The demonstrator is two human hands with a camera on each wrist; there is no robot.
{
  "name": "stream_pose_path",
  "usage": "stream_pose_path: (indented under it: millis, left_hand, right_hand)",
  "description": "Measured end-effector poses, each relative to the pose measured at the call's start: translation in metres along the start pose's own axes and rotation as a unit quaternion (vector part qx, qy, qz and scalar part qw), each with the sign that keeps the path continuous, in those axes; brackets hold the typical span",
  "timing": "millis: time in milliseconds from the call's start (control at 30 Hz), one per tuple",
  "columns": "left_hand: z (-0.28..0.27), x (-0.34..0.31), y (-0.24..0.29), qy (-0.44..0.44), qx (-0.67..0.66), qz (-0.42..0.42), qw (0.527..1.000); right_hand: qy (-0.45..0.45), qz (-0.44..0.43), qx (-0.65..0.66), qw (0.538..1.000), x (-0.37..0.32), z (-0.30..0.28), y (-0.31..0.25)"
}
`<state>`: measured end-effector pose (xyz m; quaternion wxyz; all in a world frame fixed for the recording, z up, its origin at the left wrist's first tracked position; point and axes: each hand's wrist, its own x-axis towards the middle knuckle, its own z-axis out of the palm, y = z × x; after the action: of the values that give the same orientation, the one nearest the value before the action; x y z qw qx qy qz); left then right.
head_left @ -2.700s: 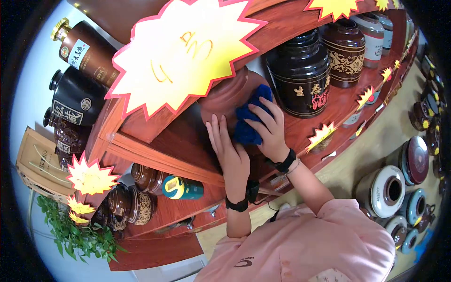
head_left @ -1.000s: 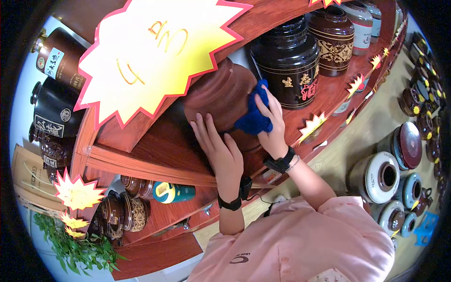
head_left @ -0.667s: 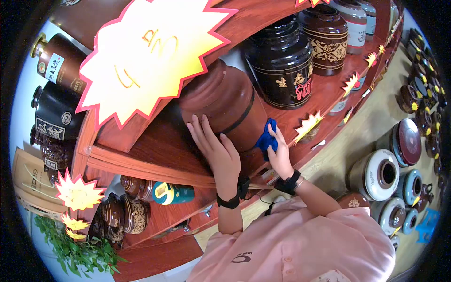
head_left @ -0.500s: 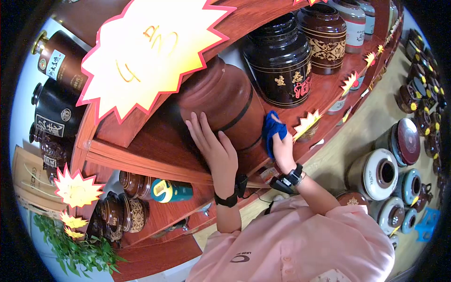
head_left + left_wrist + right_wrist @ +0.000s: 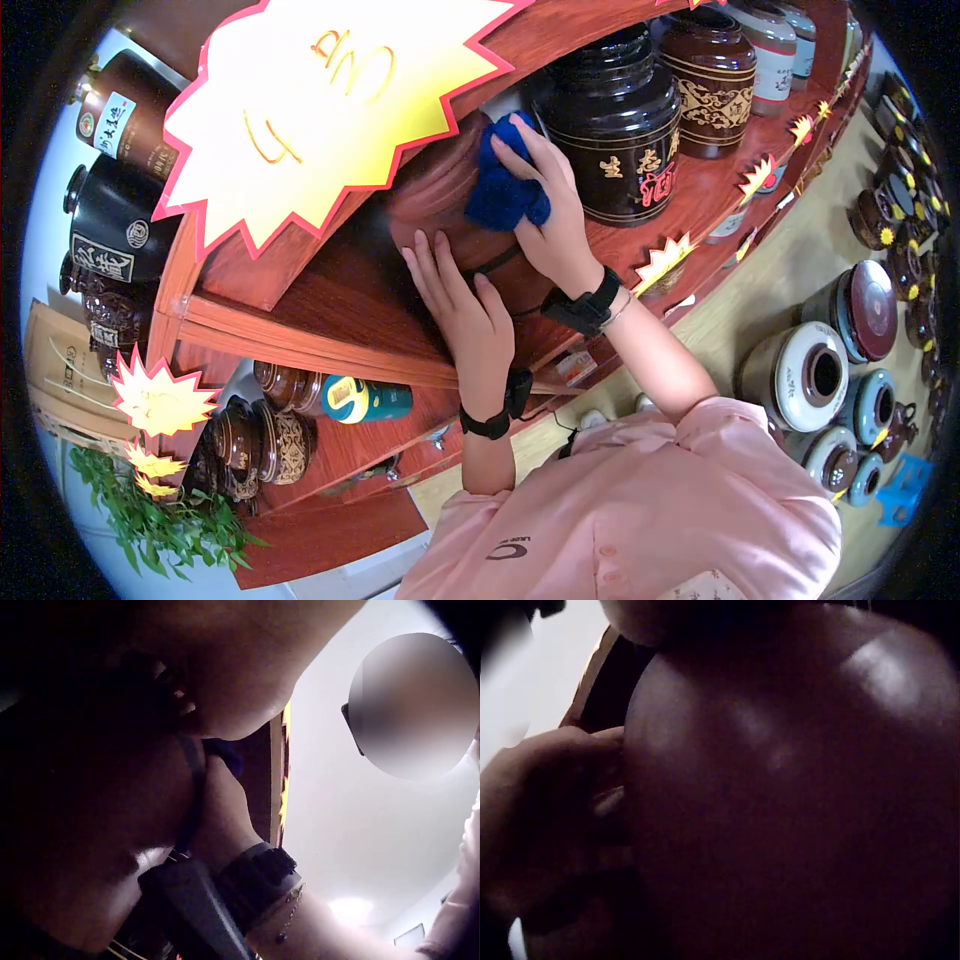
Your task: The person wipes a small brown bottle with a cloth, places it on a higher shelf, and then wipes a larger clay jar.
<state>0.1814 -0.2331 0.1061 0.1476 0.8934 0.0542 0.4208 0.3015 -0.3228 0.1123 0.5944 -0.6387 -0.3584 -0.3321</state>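
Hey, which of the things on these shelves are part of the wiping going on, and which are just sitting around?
In use:
brown clay jar
blue cloth
right hand, gripping the cloth against the jar
left hand, flat on the jar

Just sitting there:
black glazed jar
yellow starburst sign
teal bottle
white floor jar
green plant

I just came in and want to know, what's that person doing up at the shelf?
A person is wiping a brown clay jar on a wooden shelf. The right grip presses a bunched blue cloth against the jar's upper part, while the left grip rests flat on its side. A black jar stands right beside it.
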Motion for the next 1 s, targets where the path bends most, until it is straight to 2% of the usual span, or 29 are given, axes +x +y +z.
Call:
stream_pose_path:
  millis: [267, 467, 600, 667, 800, 867, 933, 1000]
  left_hand:
    - [-0.001, 0.001, 0.003, -0.008, 0.002, -0.005, 1.0]
    - [0.0, 0.001, 0.004, -0.008, -0.003, -0.006, 1.0]
    - [0.001, 0.001, 0.004, -0.01, 0.009, -0.006, 1.0]
    - [0.002, 0.0, 0.004, -0.006, 0.008, 0.0, 1.0]
    - [0.001, -0.001, 0.003, -0.003, -0.009, -0.001, 1.0]
    - [-0.001, -0.001, 0.003, -0.007, -0.024, -0.01, 1.0]
    - [-0.003, -0.001, 0.0, -0.009, -0.044, -0.011, 0.999]
    - [-0.004, -0.002, -0.002, -0.012, -0.064, -0.018, 0.998]
  right_hand:
    - [0.043, -0.013, 0.024, 0.999, -0.018, -0.002, 0.013]
    - [0.065, 0.059, 0.047, 0.995, -0.047, -0.008, 0.019]
    - [0.077, 0.153, 0.045, 0.984, -0.088, -0.011, 0.031]
    - [0.049, 0.227, 0.044, 0.972, -0.136, -0.009, 0.064]
    - [0.007, 0.393, 0.09, 0.915, -0.146, -0.015, 0.073]
    - [0.019, 0.434, 0.139, 0.89, -0.147, -0.017, 0.068]
    - [0.047, 0.403, 0.143, 0.903, -0.142, -0.015, 0.056]
    - [0.088, 0.302, 0.1, 0.944, -0.141, -0.005, 0.029]
